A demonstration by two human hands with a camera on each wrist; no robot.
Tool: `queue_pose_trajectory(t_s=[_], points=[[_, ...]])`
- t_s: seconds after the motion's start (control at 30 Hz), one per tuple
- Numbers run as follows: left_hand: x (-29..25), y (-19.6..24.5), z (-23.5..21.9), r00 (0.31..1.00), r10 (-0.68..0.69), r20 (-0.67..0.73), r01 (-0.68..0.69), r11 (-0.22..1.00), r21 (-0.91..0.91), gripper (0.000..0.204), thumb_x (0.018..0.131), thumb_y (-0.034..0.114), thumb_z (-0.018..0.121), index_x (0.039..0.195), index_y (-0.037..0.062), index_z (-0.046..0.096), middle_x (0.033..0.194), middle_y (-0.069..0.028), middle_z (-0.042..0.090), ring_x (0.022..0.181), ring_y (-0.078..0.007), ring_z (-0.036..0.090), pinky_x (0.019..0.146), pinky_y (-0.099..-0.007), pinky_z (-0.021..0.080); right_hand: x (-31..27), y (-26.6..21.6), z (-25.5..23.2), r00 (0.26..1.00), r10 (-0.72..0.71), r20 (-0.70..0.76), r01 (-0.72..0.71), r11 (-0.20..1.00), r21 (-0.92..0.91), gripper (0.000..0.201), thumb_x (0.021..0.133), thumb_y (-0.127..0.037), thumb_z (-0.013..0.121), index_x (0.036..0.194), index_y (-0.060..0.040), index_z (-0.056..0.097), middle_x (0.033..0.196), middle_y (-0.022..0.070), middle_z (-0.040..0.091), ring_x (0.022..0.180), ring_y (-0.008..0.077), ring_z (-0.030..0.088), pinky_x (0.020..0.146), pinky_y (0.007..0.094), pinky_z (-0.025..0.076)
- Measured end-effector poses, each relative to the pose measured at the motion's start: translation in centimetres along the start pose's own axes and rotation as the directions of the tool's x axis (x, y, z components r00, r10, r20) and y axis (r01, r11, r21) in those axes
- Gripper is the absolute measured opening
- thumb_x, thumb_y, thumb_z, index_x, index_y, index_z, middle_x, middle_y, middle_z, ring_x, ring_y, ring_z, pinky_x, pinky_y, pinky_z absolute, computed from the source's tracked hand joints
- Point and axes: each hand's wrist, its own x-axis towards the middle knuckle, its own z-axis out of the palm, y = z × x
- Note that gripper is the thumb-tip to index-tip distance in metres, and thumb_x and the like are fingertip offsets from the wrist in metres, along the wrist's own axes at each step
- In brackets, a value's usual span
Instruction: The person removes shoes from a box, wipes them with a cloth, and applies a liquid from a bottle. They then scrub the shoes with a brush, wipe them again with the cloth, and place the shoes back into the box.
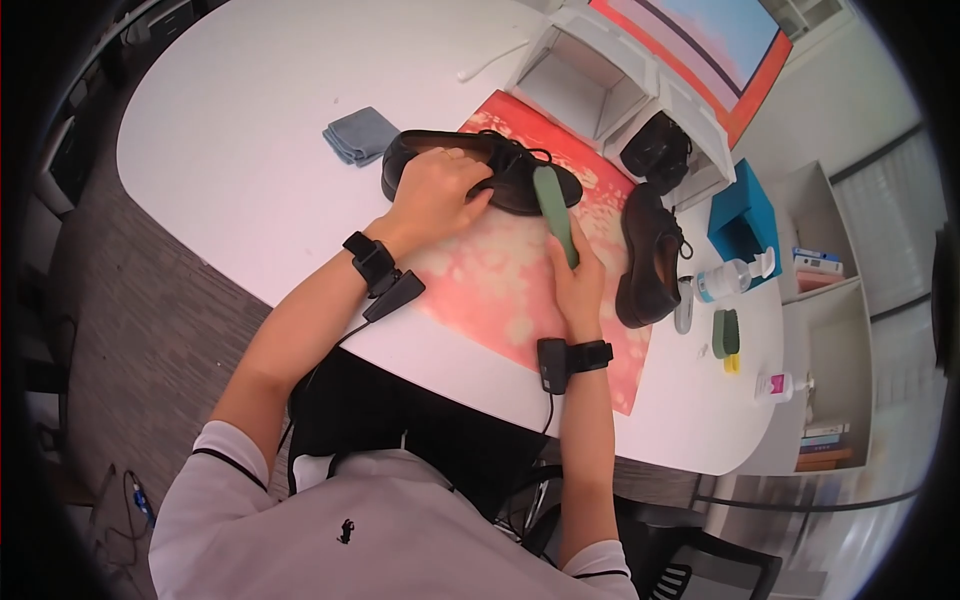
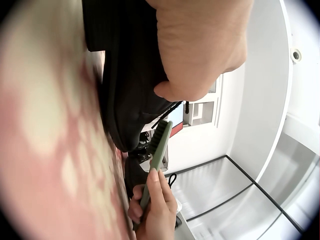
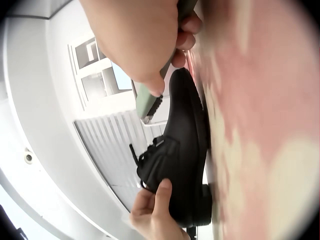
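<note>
A black lace-up shoe (image 1: 515,192) stands sole down on a red and cream patterned mat (image 1: 480,290), its toe to the right. My left hand (image 1: 440,190) grips it at the opening, the thumb against the near side and the fingers over the top edge. In my right hand (image 1: 580,280) is a green-handled brush (image 1: 553,205), held by its handle. The dark bristles (image 2: 158,134) show in the left wrist view, close to the toe of the shoe. The second shoe (image 1: 650,255) lies to the right of my right hand, at the mat's right edge.
A folded grey-blue cloth (image 1: 361,135) lies left of the shoe. White open boxes (image 1: 585,80) stand behind, one with a black item (image 1: 657,150). At the right are a teal box (image 1: 745,215), a pump bottle (image 1: 725,280), a green brush or sponge (image 1: 726,335) and another bottle (image 1: 775,387).
</note>
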Motion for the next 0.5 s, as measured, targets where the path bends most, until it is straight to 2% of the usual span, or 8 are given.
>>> queue_pose_trajectory(t_s=[0.1,0.2,0.3,0.37,0.4,0.5], points=[[0.1,0.0,-0.2,1.0,-0.002,0.014,0.002,1.0,-0.01,0.02,0.073,0.014,0.075,0.089,0.0027,0.07,0.077,-0.0111,0.065,0.073,-0.0282,0.062,0.064,-0.039,0.046,0.5,1.1,-0.2,0.99,0.074,-0.12,-0.093,0.982,-0.167,0.049,0.094,-0.027,0.063,0.14,-0.0106,0.055,0.108,0.0212,0.07,0.096,0.0372,0.069,0.082,0.0408,0.053],[0.0,0.0,-0.1,1.0,-0.006,-0.012,0.005,1.0,-0.017,0.02,0.073,0.013,0.075,0.089,0.0026,0.07,0.078,-0.0109,0.066,0.072,-0.0286,0.061,0.064,-0.039,0.046,0.5,2.2,-0.6,0.97,0.038,-0.239,-0.113,0.944,-0.309,0.049,0.095,-0.029,0.062,0.14,-0.0107,0.055,0.1,0.021,0.071,0.089,0.0399,0.069,0.077,0.0431,0.054],[0.0,-0.2,0.1,0.999,-0.035,0.008,0.035,0.999,-0.008,0.02,0.074,0.013,0.075,0.091,0.0026,0.07,0.081,-0.0102,0.067,0.073,-0.0276,0.061,0.066,-0.0389,0.045,0.3,1.9,-1.1,0.956,0.149,-0.253,-0.223,0.928,-0.298,0.049,0.094,-0.027,0.064,0.139,-0.0094,0.056,0.105,0.0219,0.07,0.093,0.0376,0.069,0.081,0.0407,0.053],[0.2,-0.3,0.0,0.998,-0.063,-0.014,0.064,0.998,0.007,0.021,0.076,0.013,0.074,0.095,0.0033,0.07,0.081,-0.0095,0.067,0.078,-0.0259,0.061,0.075,-0.0382,0.046,0.4,2.2,-0.6,0.966,-0.036,-0.254,0.01,0.994,-0.105,0.049,0.093,-0.026,0.066,0.138,-0.0089,0.057,0.108,0.022,0.07,0.096,0.0362,0.069,0.083,0.039,0.053],[0.2,-0.3,0.1,0.996,-0.081,-0.025,0.081,0.997,0.015,0.022,0.077,0.013,0.073,0.096,0.0037,0.069,0.082,-0.0092,0.067,0.08,-0.025,0.061,0.079,-0.0379,0.046,0.4,2.4,-0.4,0.955,-0.128,-0.266,0.131,0.991,-0.007,0.049,0.092,-0.025,0.066,0.137,-0.0087,0.057,0.109,0.0221,0.07,0.097,0.0356,0.069,0.085,0.0381,0.053],[0.5,-0.5,-0.1,0.992,-0.025,-0.122,0.027,1.0,0.014,0.027,0.08,0.013,0.075,0.104,0.0035,0.069,0.085,-0.0074,0.067,0.082,-0.0249,0.057,0.089,-0.039,0.042,0.0,1.4,-0.1,0.993,-0.106,-0.057,0.111,0.991,0.081,0.049,0.091,-0.024,0.069,0.137,-0.009,0.058,0.113,0.0217,0.069,0.1,0.0338,0.069,0.087,0.0365,0.052]])
